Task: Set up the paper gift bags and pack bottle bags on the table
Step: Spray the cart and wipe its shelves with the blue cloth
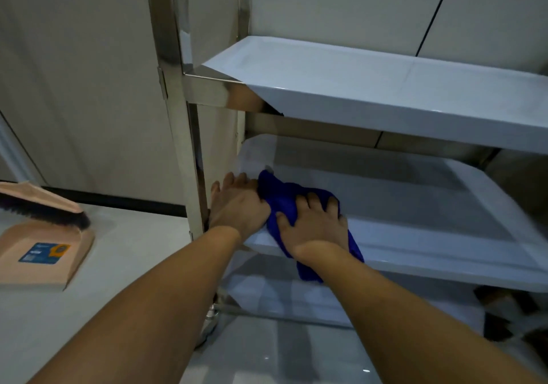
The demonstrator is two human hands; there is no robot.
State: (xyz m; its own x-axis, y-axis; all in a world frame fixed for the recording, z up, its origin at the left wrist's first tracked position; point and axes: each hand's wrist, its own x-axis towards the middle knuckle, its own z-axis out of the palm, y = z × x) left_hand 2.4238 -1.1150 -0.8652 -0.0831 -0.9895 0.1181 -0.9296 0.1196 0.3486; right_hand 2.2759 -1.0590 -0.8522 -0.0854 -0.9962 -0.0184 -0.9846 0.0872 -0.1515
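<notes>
Progress: no paper gift bags and no bottle bags are seen; set-up and packing are judged not yet begun, and everything is left to do.
Step in hand: a wipe-down of the cart (189, 93) is judged to be under way, as preparation.
Task's things: not in view; their place cannot be told.
Cloth (283, 202): blue, bunched, lying on the middle shelf (430, 244) at its near left corner, one end hanging over the front edge.
Left hand (237, 208): laid at the shelf's left corner beside the steel post, fingers extended forward, thumb side touching the cloth; the grip is released, nothing being held.
Right hand (314, 226): pressed palm-down on the cloth, fingers spread and slightly bent over it; the cloth is pinned rather than clutched, as far as can be told.
Arms: both are reached forward and down, forearms bare, wrists close together.
Top shelf (385, 87): white, nothing seen on it.
Worktop (133, 250): white, left of the cart; a dustpan (44, 256) with a brush (44, 208) laid across it is carried there.
Bottom right: dark and white shapes, too blurred to name.
</notes>
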